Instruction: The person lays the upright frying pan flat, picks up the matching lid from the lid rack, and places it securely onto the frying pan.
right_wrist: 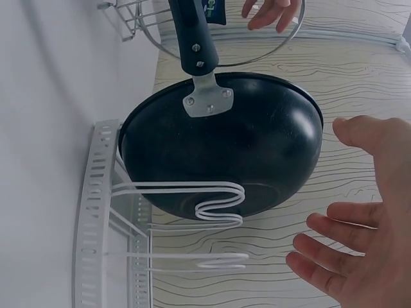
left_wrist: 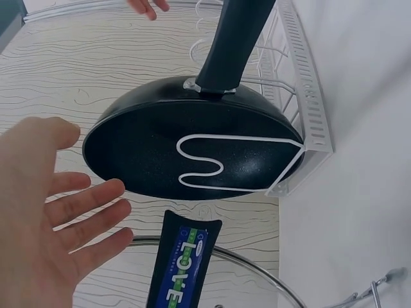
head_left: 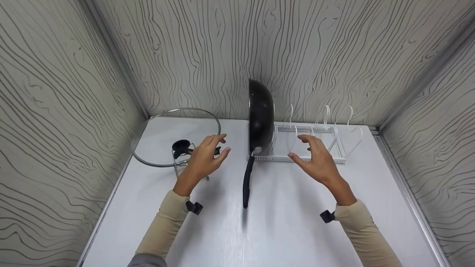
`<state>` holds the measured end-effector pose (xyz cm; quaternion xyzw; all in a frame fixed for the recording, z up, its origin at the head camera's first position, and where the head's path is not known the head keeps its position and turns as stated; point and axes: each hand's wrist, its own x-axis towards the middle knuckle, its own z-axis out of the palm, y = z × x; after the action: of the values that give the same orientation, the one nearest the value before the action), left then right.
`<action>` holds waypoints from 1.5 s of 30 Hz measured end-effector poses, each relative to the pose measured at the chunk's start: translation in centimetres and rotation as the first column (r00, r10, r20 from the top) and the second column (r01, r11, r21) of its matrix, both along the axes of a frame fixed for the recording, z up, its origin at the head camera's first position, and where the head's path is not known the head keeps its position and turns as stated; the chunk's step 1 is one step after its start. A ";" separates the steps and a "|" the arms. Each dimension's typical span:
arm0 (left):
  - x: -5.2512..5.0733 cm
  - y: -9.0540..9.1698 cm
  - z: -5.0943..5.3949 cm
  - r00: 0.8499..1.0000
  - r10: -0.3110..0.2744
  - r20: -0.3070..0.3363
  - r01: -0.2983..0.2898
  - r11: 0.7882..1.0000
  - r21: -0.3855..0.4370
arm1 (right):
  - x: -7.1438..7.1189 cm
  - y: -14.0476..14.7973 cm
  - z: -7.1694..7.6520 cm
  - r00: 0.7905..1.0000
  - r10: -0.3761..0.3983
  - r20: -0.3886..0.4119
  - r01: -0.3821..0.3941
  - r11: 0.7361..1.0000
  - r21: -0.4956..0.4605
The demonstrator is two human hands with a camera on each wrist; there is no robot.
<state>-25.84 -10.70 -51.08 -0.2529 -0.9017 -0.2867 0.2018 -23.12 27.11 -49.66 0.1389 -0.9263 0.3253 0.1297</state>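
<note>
A dark pan [head_left: 261, 115] stands on its edge at the left end of a white wire rack [head_left: 297, 159], its black handle [head_left: 246, 181] pointing toward the front. My left hand [head_left: 203, 157] hovers left of the pan with spread, slightly bent fingers, touching nothing. On the pan's other side my right hand [head_left: 318, 160] is held above the rack, fingers apart and holding nothing. White wire dividers [right_wrist: 218, 199] run beside the pan's outer base in the right wrist view, and another divider [left_wrist: 218, 138] crosses its inside in the left wrist view.
To the left, a glass lid [head_left: 139, 157] with a metal rim and black knob stands tilted in a small wire stand [head_left: 176, 168], partly behind my left hand. Patterned wall panels [head_left: 207, 55] surround the white table [head_left: 230, 230] at the back and sides.
</note>
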 end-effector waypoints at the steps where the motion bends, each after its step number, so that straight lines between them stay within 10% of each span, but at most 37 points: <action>1: 0.0 0.1 -0.1 1.000 0.001 0.004 -0.001 1.000 0.003 | 0.1 -0.1 0.0 1.000 0.004 0.000 -0.004 1.000 -0.005; 24: 0.7 1.4 -2.4 0.997 -0.016 0.081 0.004 0.988 0.151 | 1.3 -2.0 -1.7 0.999 0.038 0.027 -0.034 0.991 -0.129; 45: 0.7 3.2 -4.3 0.968 -0.090 0.232 -0.001 0.931 0.366 | 2.0 -4.4 -3.5 0.997 0.080 0.016 -0.075 0.974 -0.213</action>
<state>-25.15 -7.53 -55.37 -0.1945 -0.8450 -0.4820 0.1255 -21.10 22.73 -53.13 0.1564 -0.8817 0.4288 0.1196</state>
